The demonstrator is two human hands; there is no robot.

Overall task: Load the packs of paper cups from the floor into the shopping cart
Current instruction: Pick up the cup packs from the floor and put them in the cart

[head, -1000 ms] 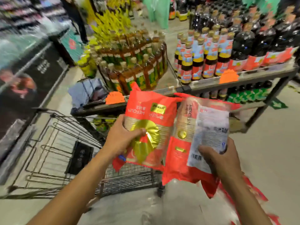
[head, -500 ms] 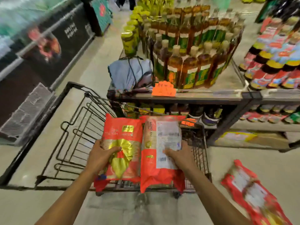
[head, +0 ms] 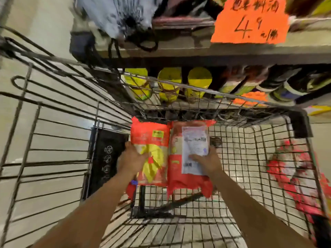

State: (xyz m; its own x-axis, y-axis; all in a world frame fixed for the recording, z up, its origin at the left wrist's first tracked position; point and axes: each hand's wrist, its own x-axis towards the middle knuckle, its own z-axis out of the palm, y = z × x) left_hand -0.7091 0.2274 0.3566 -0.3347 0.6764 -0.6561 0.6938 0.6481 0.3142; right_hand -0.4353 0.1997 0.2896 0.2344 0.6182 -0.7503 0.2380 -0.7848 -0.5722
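Note:
Two red packs of paper cups sit side by side low inside the wire shopping cart, near its far wall. My left hand grips the left pack, which shows a gold ribbon print. My right hand grips the right pack, which shows a white label facing up. Whether the packs rest on the cart's mesh floor I cannot tell. More red packs lie on the floor outside the cart's right wall, seen through the mesh.
A metal shelf stands right behind the cart, with an orange price sign, a grey bag on top and yellow-capped jars below. The cart's folded child-seat panel is at the left. Pale floor lies to the left.
Both hands have carried the two packs down from above the cart's rim into its basket. The view has dropped and closed in on the cart.

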